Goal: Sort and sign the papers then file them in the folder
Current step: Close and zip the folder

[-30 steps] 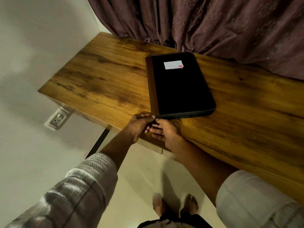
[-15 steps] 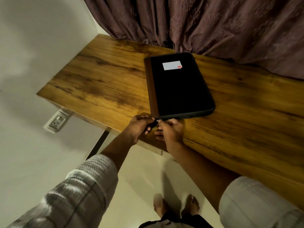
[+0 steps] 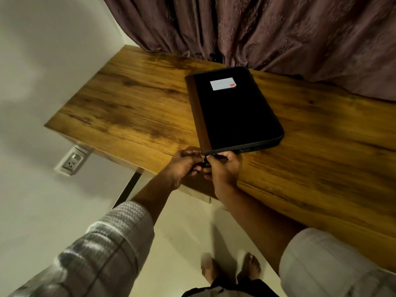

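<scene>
My right hand (image 3: pixel 222 168) is now curling in beside my left hand (image 3: pixel 186 166), fingers (image 3: pixel 214 160) pinching the folder (image 3: pixel 233 112) to unzip it.

Dim warm light; soft shadows on wall (image 3: pixel 32 108) @ 9 o'clock; folder (image 3: pixel 233 112) crushed black; edges warped; sleeve (image 3: pixel 90 258) @ 7 blurry.

Black folder (image 3: pixel 235 112) on table (image 3: pixel 128 108), left hand (image 3: pixel 184 166) and right hand (image 3: pixel 222 171) pinching its corner

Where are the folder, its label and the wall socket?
folder (image 3: pixel 237 118), head view, middle of its black cover.
label (image 3: pixel 222 84), head view, centre of the white sticker.
wall socket (image 3: pixel 71 162), head view, its faceplate.
</scene>
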